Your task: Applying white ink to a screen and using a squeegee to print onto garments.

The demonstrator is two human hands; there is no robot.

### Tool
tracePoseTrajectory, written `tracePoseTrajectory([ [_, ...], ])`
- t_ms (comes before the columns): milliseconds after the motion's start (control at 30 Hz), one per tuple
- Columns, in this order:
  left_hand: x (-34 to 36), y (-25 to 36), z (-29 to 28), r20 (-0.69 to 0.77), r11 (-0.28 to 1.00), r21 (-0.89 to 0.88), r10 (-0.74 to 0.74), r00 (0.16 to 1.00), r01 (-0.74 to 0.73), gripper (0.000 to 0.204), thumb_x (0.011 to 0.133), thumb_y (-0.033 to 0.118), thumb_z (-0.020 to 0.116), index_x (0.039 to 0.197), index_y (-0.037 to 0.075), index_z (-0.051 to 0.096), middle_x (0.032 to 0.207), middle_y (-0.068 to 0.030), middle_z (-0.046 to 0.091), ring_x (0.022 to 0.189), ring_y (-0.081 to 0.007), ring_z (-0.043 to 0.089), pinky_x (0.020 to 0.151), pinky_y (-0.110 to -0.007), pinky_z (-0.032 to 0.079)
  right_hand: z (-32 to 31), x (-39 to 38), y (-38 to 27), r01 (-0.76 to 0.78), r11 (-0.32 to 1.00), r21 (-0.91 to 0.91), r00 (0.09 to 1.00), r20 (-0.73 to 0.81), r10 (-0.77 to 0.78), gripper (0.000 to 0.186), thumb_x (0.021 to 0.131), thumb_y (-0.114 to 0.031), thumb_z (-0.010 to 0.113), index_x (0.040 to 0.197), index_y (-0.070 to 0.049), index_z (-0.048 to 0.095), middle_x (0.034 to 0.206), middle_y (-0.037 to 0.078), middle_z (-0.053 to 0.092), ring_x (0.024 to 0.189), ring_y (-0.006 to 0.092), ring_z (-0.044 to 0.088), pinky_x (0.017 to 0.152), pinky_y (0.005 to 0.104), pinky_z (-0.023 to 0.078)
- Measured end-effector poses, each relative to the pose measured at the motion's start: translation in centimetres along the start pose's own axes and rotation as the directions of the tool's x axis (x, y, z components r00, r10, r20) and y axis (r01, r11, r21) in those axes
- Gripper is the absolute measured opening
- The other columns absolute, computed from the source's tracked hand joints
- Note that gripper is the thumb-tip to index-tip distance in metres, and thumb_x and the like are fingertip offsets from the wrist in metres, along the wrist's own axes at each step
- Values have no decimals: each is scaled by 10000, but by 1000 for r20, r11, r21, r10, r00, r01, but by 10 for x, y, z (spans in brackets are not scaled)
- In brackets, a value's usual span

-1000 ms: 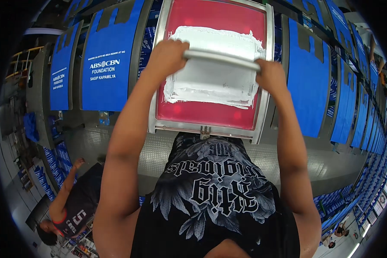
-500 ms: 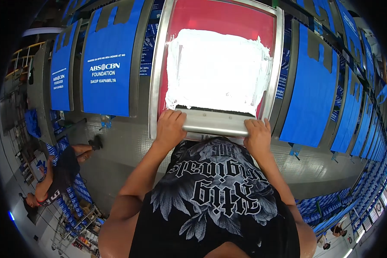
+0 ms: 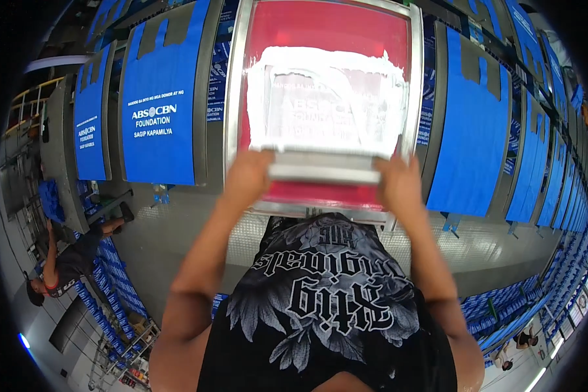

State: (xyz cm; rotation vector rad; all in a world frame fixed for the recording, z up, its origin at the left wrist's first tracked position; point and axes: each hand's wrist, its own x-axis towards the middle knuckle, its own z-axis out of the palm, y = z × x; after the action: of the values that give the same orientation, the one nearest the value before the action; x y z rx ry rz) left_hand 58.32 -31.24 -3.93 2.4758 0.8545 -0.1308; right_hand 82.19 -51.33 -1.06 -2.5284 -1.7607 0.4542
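Note:
My left hand (image 3: 248,178) and my right hand (image 3: 400,186) are closed on the two ends of a wide metal squeegee (image 3: 323,170). The squeegee lies across a screen-printing frame (image 3: 234,91), above its near edge. Red mesh (image 3: 326,26) fills the frame. White ink (image 3: 392,114) covers much of the mesh beyond the squeegee, thickest along the borders. Pale lettering and a curved ink edge show in the middle of that patch. Both hands are somewhat blurred by motion.
Blue printed fabric panels lie on boards on both sides, such as a left panel (image 3: 160,111) and a right panel (image 3: 470,124). Another person (image 3: 72,255) is at far left, beside stacked blue items. More people (image 3: 526,338) are at far lower right.
Both hands and the squeegee have moved a little away from my body, baring a red strip nearer me. The solid white ink patch now shows lettering through it. The person at left has shifted posture.

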Motion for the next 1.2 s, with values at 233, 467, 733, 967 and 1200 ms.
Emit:
tracePoseTrajectory([
  [233,112,-11,-16,-99,995,92,46,994,-37,225,628,126,657,852,109,650,798,-132,643,804,-324,617,713,-438,497,15,95,48,-58,992,-110,998,-42,54,379,632,-58,582,990,-155,660,755,99,657,781,253,636,988,498,335],
  [467,92,0,-44,141,993,117,-50,989,33,345,711,248,702,1031,127,661,924,-121,655,875,-297,622,773,-397,495,-26,77,27,-47,994,-95,994,91,56,338,627,-60,606,949,-135,680,777,139,660,764,297,639,767,408,492],
  [733,71,-10,-7,-39,998,58,13,999,-10,262,639,125,690,899,121,659,808,-124,646,806,-317,615,720,-417,505,10,59,21,-78,996,-30,997,-10,78,396,609,8,604,977,-128,660,837,133,659,829,275,625,985,453,367],
  [967,131,11,-71,41,994,112,-3,999,-2,331,713,347,714,930,102,664,885,-127,669,829,-303,640,735,-411,504,-36,123,55,-56,991,-123,998,9,58,426,627,-88,593,1044,-138,664,866,131,671,822,288,645,812,391,479],
  [1200,-8,-1,17,-190,970,-6,239,952,-244,333,570,-15,653,895,56,645,874,-126,648,807,-312,602,735,-416,481,14,-13,-5,-108,994,-1,990,96,108,397,604,7,611,972,-132,668,879,92,665,903,239,614,1065,491,277],
])
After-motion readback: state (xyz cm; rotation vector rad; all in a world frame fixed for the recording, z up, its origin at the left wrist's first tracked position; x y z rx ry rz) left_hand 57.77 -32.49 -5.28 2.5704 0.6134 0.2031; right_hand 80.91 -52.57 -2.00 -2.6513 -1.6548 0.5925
